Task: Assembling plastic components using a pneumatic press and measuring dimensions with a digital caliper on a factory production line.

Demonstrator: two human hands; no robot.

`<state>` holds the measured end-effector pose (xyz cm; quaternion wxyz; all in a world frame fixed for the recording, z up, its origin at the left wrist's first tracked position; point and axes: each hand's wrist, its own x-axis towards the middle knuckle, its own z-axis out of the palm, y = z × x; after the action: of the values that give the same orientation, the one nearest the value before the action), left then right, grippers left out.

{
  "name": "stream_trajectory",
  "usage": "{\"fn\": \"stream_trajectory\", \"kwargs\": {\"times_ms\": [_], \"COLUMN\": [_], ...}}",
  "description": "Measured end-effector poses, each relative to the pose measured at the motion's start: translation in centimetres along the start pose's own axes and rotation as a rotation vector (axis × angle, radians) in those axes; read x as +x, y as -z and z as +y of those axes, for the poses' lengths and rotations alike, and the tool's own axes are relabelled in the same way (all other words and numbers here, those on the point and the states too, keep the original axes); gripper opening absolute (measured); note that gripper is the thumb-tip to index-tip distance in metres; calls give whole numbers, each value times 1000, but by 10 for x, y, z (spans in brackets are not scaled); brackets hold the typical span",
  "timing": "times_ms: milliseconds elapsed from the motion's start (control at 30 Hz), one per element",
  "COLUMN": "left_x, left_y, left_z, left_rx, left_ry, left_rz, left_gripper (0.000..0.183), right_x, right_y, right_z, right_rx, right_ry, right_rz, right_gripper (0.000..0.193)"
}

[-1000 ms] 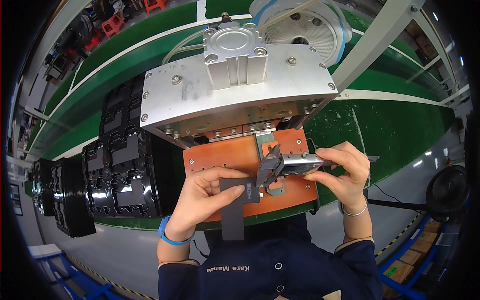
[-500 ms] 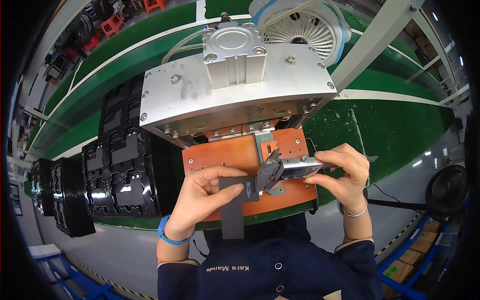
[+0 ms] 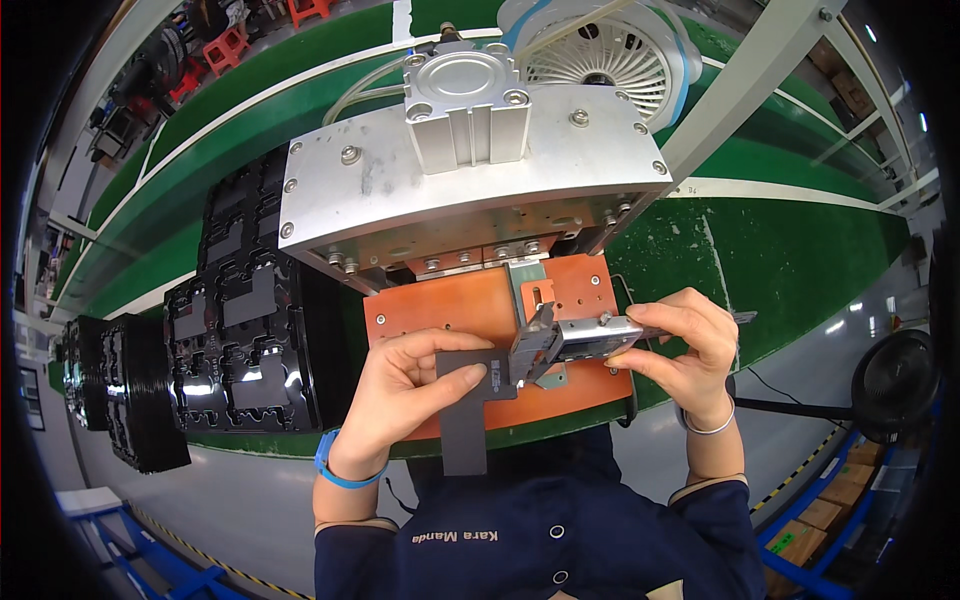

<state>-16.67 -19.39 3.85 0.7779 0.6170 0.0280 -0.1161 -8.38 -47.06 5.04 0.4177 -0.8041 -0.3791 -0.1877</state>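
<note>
My left hand [image 3: 415, 385] pinches a dark grey, L-shaped flat piece [image 3: 463, 430] between thumb and fingers, with its long leg hanging toward me. In my right hand [image 3: 690, 345] is a caliper [image 3: 590, 340] with a small display, gripped by thumb and fingertips at its slider end. The caliper's jaws [image 3: 530, 345] meet the right edge of the grey piece; whether they are closed around it I cannot make out. Both hands are held above the orange plate [image 3: 460, 300] of a metal press. A blue band circles my left wrist.
The silver press [image 3: 470, 190] with its square cylinder [image 3: 468, 110] rises just beyond my hands. Black moulded trays [image 3: 240, 350] with grey pieces in them are stacked at left. A white fan [image 3: 600, 70] stands behind the press. The bench [image 3: 690, 250] is green.
Almost nothing differs. The caliper's body has turned slightly in my right hand, and its jaws have shifted a little to the left against the grey piece.
</note>
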Motion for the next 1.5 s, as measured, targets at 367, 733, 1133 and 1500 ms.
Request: {"fn": "stream_trajectory", "kwargs": {"times_ms": [367,733,1133,1500], "left_x": [5,-42,-153,-145], "left_y": [3,6,181,143], "left_z": [-1,25,-1,-3], "left_rx": [-20,572,1716,1399], "left_ry": [-11,-240,-644,-170], "left_rz": [-2,141,1233,1138], "left_gripper": [23,24,24,29], "right_x": [1,-32,-142,-153], "right_y": [-1,31,83,52], "right_z": [-1,13,177,184], "right_rx": [-2,31,-253,-475], "right_ry": [2,-260,-760,-807], "right_rz": [5,128,92,181], "right_gripper": [42,49,38,33]}}
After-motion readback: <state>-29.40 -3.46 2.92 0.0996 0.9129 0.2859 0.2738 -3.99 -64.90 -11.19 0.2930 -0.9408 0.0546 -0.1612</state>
